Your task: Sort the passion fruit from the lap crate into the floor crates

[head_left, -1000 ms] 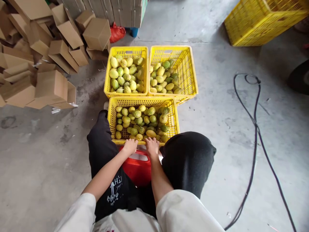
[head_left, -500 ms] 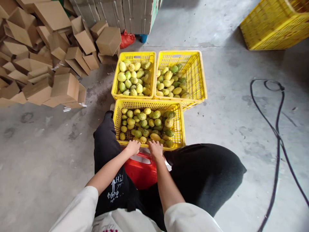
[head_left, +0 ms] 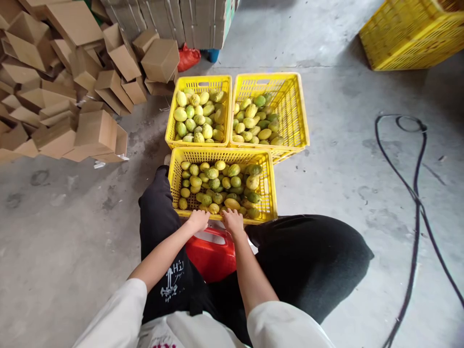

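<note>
Both of my hands rest side by side on the near rim of a yellow plastic crate that stands between my knees. My left hand has its fingers curled over the rim, left of the middle. Just to its right, my right hand grips the same edge with bent fingers. Inside the crate lie many oval yellow-green fruits, with the nearest ones close to my fingertips. The undersides of both hands are hidden.
Two more yellow crates, left and right, hold similar fruit behind mine. A red plastic container sits between my legs. Cardboard boxes are piled at left. A black cable lies at right, below another yellow crate.
The view has shifted slightly. Both hands stay on the crate's near rim, and the fruit lies as before.
</note>
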Available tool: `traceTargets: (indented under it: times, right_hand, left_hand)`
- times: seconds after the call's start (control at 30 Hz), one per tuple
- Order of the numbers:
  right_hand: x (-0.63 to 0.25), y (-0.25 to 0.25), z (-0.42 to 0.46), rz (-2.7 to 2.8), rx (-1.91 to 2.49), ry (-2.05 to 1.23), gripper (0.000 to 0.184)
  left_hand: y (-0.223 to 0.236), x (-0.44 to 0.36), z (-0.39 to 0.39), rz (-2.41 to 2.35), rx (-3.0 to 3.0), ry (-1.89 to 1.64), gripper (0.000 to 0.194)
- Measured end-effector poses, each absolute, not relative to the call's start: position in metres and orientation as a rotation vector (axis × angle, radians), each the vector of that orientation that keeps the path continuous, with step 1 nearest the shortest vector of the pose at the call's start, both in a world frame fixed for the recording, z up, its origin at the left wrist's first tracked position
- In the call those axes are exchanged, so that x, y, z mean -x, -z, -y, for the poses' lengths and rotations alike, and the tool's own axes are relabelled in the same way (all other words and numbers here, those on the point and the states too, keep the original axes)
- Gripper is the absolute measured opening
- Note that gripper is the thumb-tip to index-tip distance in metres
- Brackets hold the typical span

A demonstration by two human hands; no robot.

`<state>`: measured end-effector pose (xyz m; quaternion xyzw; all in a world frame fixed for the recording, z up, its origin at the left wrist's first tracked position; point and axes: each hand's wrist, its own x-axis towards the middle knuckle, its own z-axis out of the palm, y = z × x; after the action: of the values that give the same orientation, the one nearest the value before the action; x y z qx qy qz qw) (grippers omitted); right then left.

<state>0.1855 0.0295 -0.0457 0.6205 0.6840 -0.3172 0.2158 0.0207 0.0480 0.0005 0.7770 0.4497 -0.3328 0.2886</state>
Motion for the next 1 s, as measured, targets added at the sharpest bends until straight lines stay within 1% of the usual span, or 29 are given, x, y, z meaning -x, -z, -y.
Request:
traceTargets:
  times: [0.27,0.57,0.7,1.0]
  right_hand:
    - [-0.183,0.053,-0.039,-1.926,-1.665,0.904,0.033]
    - [-0.187,0.058,-0.034,-2.084,-1.616,0.922,0.033]
    - [-0.189,0.063,-0.025,-2.119,-1.59,0.912,0.037]
    - [-0.197,0.068,-0.016,-2.247,-1.471,0.881,0.038]
  left_hand:
    - [0.002,-0.018,-0.047,-1.202,-2.067,0.872,0.042]
    - [0.002,-0.016,-0.052,-1.169,-2.085,0.898,0.041]
    - [0.005,-0.018,-0.051,-1.179,-2.061,0.875,0.043]
    - [0.008,-0.016,-0.048,-1.194,-2.019,0.823,0.038]
